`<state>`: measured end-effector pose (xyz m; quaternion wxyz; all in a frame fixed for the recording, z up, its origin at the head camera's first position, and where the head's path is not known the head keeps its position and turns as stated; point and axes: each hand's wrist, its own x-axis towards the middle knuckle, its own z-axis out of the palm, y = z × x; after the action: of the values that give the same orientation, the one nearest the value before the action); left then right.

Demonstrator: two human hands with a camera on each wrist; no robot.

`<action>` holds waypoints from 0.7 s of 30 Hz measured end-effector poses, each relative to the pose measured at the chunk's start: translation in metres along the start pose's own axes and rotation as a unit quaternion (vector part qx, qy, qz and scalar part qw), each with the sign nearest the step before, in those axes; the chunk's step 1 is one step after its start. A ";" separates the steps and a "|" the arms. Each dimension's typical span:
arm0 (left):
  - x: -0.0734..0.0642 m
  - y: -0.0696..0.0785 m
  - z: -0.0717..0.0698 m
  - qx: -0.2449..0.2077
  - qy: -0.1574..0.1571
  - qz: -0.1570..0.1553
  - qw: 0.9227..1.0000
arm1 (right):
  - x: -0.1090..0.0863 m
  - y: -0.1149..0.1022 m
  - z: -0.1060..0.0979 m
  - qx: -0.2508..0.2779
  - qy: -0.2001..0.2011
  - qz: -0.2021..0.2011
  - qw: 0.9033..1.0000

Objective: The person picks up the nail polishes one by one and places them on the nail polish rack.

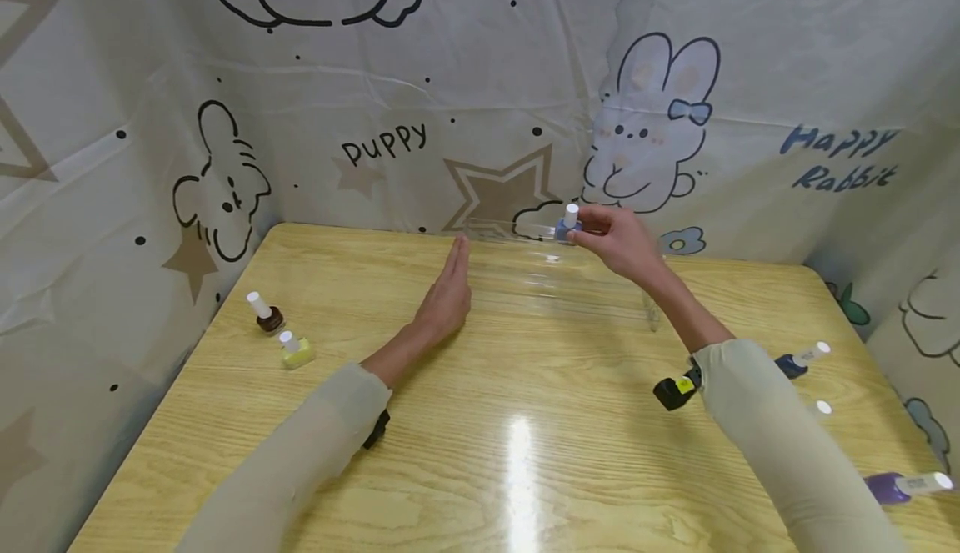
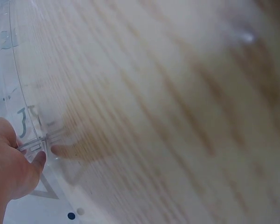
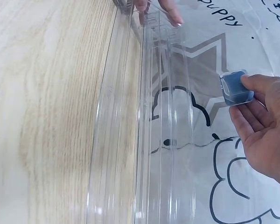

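A clear plastic tiered rack [image 1: 555,286] stands at the back of the table, its long steps running left to right. My left hand [image 1: 444,299] is at the rack's left end; in the left wrist view its thumb and fingers pinch the clear end panel. Above the back of the rack, my right hand [image 1: 624,244] holds a blue nail polish bottle [image 1: 566,231] with a white cap. In the right wrist view, thumb and fingers grip the square blue bottle [image 3: 237,88] from its side, apart from the rack's steps [image 3: 149,121].
At the left lie a dark brown polish bottle [image 1: 270,319] and a yellow one [image 1: 298,354]. By the right sleeve are a dark blue bottle [image 1: 791,365], a white cap [image 1: 823,408] and a purple bottle [image 1: 889,488]. A printed cloth [image 1: 480,61] hangs behind the table.
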<state>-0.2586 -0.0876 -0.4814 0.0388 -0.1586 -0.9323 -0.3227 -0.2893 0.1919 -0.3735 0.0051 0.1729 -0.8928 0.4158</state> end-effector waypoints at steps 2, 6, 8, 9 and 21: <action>0.000 0.001 0.000 0.002 -0.001 -0.002 1.000 | 0.010 0.000 0.004 0.008 0.000 -0.005 1.000; 0.000 0.001 0.000 0.000 -0.005 -0.007 1.000 | 0.026 -0.002 0.014 0.031 0.006 0.000 1.000; 0.001 0.000 0.000 -0.003 -0.005 -0.007 1.000 | 0.034 -0.003 0.020 0.044 0.005 0.006 0.999; 0.001 0.000 0.001 -0.004 -0.005 -0.006 1.000 | 0.037 -0.004 0.022 0.049 0.003 0.011 0.999; 0.001 0.000 0.001 -0.010 0.008 0.006 1.000 | 0.062 -0.012 0.052 0.063 -0.009 -0.001 0.998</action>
<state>-0.2591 -0.0866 -0.4821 0.0464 -0.1617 -0.9279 -0.3328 -0.3367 0.1274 -0.3894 -0.0131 0.1774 -0.8649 0.4693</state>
